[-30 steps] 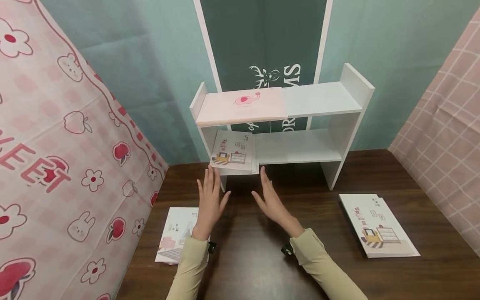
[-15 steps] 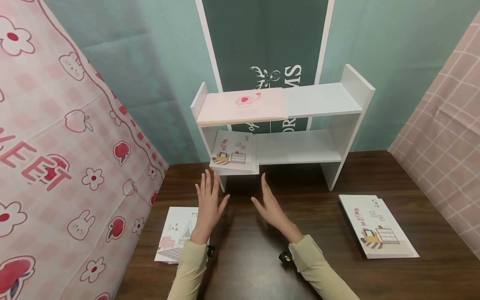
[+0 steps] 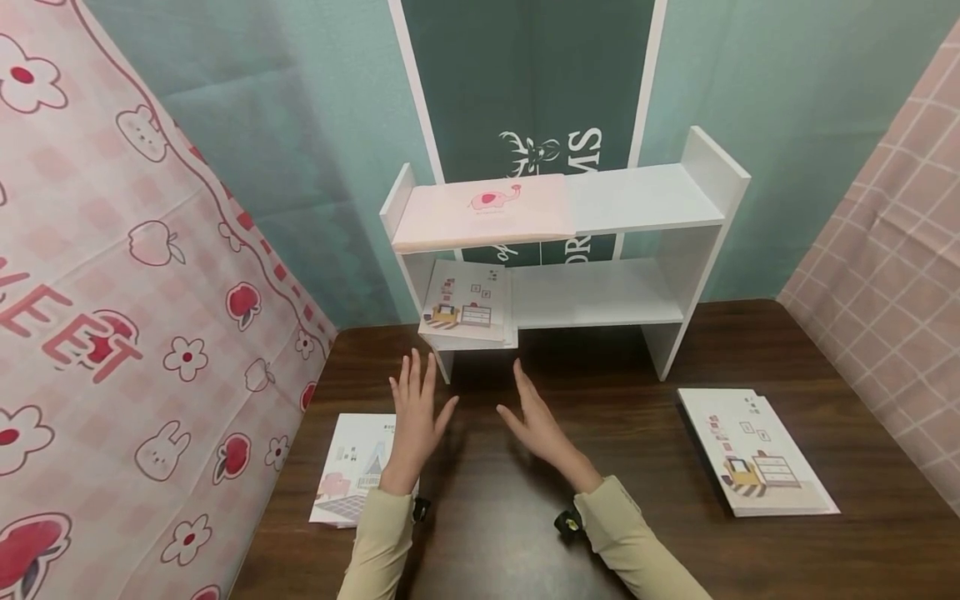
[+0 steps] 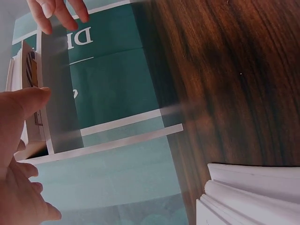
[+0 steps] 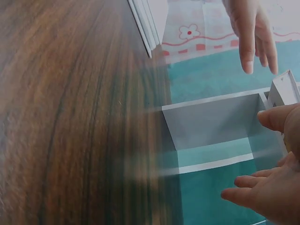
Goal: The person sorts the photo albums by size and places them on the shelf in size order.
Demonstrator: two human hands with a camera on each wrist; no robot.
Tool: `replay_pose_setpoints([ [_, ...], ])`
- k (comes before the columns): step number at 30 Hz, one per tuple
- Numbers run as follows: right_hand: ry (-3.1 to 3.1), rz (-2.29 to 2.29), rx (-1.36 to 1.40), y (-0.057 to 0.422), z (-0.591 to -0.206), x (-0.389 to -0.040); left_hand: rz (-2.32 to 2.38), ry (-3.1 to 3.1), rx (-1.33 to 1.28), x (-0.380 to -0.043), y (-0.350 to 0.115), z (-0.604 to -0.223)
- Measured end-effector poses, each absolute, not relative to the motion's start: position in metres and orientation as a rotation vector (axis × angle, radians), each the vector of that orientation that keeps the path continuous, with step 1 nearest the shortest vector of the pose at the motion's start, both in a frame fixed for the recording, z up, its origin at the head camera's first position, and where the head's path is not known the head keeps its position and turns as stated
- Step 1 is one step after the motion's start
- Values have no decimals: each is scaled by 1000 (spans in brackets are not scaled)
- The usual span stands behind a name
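Head view: left hand (image 3: 416,412) and right hand (image 3: 543,429) face each other in front of a white shelf unit (image 3: 600,292), palms apart, fingers spread, thumbs out; neither grips anything. Fingertips of both lie just short of the shelf. Nearest thing: a stack of illustrated booklets (image 3: 467,300), flat at the left end of the lower shelf, edges not quite flush, untouched by either hand. Pink elephant-print book (image 3: 487,208) lies flat on the upper shelf, left side. Second stack (image 3: 348,462) on the dark wooden table (image 3: 510,533), partly covered by the left forearm; third stack (image 3: 761,454) at the table's right, well apart from the right hand. Both wrist views: gap between the hands, nothing held
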State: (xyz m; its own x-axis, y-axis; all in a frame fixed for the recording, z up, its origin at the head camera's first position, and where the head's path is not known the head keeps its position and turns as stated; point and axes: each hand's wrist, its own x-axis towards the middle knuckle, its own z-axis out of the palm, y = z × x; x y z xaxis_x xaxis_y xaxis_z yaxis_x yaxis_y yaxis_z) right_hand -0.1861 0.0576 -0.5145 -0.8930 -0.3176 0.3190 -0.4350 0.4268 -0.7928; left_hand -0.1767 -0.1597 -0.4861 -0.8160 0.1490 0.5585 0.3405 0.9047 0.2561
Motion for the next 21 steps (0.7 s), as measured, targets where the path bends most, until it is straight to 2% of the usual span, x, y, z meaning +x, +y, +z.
replay_pose_setpoints([
  [21,-2591,1544,703,47,-524,-168,-524,-2608,-288,-162,-162,-497],
])
